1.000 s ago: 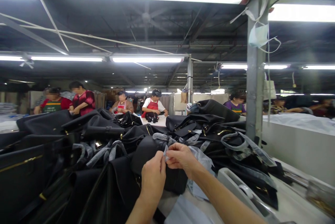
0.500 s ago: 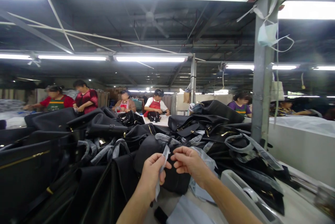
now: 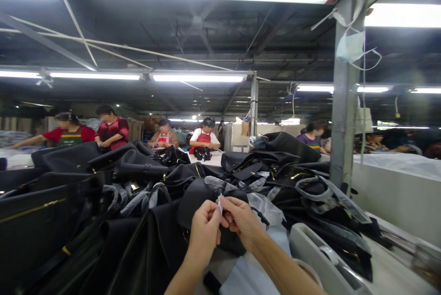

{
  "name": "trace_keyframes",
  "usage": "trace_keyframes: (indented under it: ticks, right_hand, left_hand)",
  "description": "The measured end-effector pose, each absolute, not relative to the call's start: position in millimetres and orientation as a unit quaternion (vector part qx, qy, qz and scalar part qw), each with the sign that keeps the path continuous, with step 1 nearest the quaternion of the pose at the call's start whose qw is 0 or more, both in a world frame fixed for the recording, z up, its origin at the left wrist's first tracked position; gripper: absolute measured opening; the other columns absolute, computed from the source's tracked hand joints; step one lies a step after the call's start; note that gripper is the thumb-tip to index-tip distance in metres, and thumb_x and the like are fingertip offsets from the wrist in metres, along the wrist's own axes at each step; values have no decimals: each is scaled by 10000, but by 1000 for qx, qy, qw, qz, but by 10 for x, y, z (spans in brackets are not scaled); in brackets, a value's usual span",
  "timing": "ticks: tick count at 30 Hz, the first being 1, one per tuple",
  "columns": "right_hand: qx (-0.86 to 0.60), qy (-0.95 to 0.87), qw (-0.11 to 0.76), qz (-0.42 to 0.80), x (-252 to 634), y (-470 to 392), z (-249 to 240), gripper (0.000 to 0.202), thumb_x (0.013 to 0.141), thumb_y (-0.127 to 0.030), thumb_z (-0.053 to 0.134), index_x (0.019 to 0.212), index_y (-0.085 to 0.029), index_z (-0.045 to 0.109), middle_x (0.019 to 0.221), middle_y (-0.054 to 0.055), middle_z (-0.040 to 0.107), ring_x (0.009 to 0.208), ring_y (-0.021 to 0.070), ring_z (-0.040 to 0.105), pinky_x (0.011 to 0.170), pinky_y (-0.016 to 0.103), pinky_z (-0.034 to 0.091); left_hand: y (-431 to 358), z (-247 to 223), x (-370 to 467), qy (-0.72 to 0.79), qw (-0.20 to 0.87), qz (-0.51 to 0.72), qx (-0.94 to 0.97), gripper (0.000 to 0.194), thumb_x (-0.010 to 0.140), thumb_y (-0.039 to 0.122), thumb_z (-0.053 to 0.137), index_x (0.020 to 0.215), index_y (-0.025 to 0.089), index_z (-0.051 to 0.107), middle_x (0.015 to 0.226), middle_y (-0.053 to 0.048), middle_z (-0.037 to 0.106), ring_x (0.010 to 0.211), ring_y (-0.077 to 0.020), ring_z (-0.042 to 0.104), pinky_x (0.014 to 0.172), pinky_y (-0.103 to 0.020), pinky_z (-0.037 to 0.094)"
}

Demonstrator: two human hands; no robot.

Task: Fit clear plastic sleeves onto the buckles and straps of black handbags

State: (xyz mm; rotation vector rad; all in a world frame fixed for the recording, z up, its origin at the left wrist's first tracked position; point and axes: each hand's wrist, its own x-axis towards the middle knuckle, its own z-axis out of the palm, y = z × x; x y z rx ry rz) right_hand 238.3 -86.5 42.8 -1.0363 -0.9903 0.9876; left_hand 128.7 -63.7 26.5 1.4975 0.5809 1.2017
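Landmark: black bag [image 3: 193, 196], middle of desk [image 3: 389, 258]. Left of it, open black bag with gold zipper [image 3: 34, 214]; behind it, person in red apron [image 3: 203, 138] at a white table. In front of it, left hand [image 3: 206, 226], fingertips pinching thin whitish strip [image 3: 220, 203]; right hand [image 3: 243, 221] pinches same strip from other side, hands close together. Strip upright, before bag. Right of bag: crumpled clear plastic [image 3: 267, 205], then gray plastic holder [image 3: 319, 251], with metal post [image 3: 344, 102] behind.

Left hand [image 3: 206, 224] and right hand [image 3: 241, 219] meet, forearms [image 3: 188, 263] converging, fingertips seemingly pinched.
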Motion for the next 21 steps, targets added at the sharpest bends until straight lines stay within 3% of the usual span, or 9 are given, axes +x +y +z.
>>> trace_keyframes:
  ticks: [3, 8, 12, 15, 18, 21]
  right_hand:
    - [-468, -413, 672, 400, 2326, -827, 436, 481, 602, -616, 727, 605, -184, 514, 404, -97, 351, 353, 45, 285, 372, 193, 167]
    - [-482, -416, 692, 340, 2289, -798, 445, 472, 652, -572, 698, 523, -208, 427, 403, -84, 354, 366, 58, 284, 373, 220, 150]
    - [-496, -422, 684, 327, 2322, -792, 443, 437, 667, -550, 680, 531, -207, 445, 403, -93, 312, 380, 60, 244, 386, 224, 128]
    - [-503, -432, 676, 323, 2352, -777, 432, 434, 677, -559, 665, 541, -209, 448, 405, -92, 314, 377, 61, 234, 388, 227, 118]
    - [-503, -448, 667, 317, 2375, -759, 415, 437, 700, -583, 643, 562, -202, 480, 417, -80, 355, 377, 64, 264, 388, 226, 145]
    - [-505, -468, 655, 311, 2397, -761, 408, 450, 724, -609, 623, 595, -188, 528, 407, -75, 365, 379, 65, 284, 391, 219, 156]
  left_hand:
    - [-697, 220, 1329, 240, 464, 535, 664, 361, 858, 505, 524, 705, 178, 527, 595, 22, 556, 349, -47, 396, 336, -172, 252]
    - [-742, 247, 1348, 253, 491, 528, 646, 374, 882, 513, 490, 691, 191, 505, 556, 25, 540, 344, -66, 368, 354, -198, 253]
    - [-745, 263, 1317, 284, 390, 545, 686, 318, 904, 413, 493, 670, 199, 512, 562, 4, 578, 464, -114, 499, 493, -220, 354]
    - [-777, 255, 1286, 333, 287, 540, 718, 230, 931, 347, 445, 881, 199, 614, 614, -15, 629, 585, -169, 592, 594, -253, 384]
    - [-792, 253, 1258, 357, 215, 523, 744, 335, 940, 330, 415, 1191, 220, 608, 784, -58, 712, 694, -216, 652, 645, -283, 396]
    - [-762, 261, 1241, 357, 222, 517, 746, 335, 936, 347, 432, 1148, 213, 654, 770, -59, 708, 692, -209, 650, 642, -277, 403]
